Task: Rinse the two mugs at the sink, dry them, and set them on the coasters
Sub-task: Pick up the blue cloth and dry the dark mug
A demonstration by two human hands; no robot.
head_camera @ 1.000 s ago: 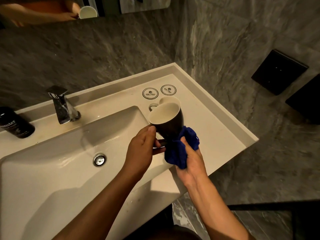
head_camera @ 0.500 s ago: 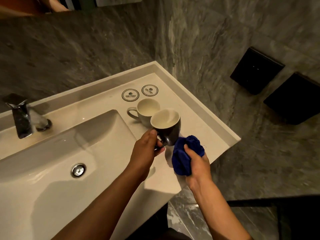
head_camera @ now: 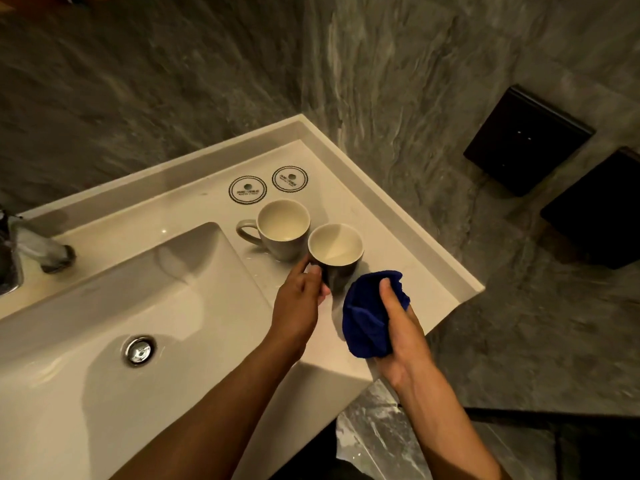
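Note:
My left hand (head_camera: 299,301) grips the handle side of a dark mug (head_camera: 335,252) with a pale inside, which stands upright on the white counter (head_camera: 398,271) right of the basin. A grey mug (head_camera: 283,228) stands just behind it, touching or nearly touching, its handle pointing left. My right hand (head_camera: 398,327) holds a bunched blue cloth (head_camera: 367,313) near the counter's front edge, close to the dark mug but apart from it. Two round coasters (head_camera: 247,189) (head_camera: 290,179) lie bare at the back of the counter.
The white basin (head_camera: 104,306) with its metal drain (head_camera: 139,350) fills the left. A chrome tap (head_camera: 20,251) stands at the far left. Grey stone walls close in behind and to the right, carrying two black boxes (head_camera: 526,140).
The dark mug has come down from in front of me to the counter beside the grey mug. The cloth has left the mug and drawn back toward the front edge.

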